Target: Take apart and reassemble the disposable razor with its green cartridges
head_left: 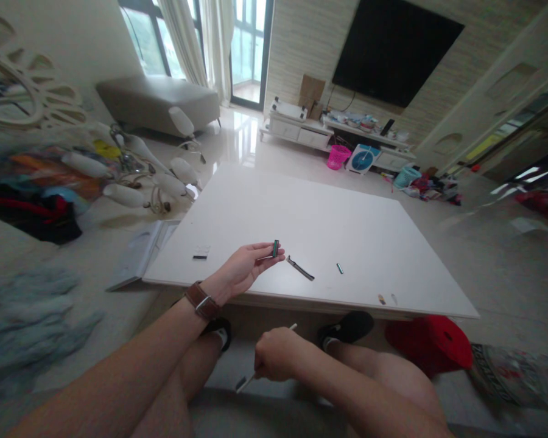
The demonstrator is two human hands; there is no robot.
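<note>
The right hand (278, 353), near six o'clock, hides the middle of a slim pale stick (247, 382), while the mirror (2, 88) at ten is cut off, grey fluffy cloth (27, 328) at eight blurs, and two scraps (382, 299) toward four are too small to tell.

Well beyond the grip (252, 264) I see a bright glass door (250, 52), the floor (238, 137) gleaming before it; left of the grip, a window (142, 39) behind a bench (159, 98); right of it, a television (395, 48) on the wall (304, 52).
</note>
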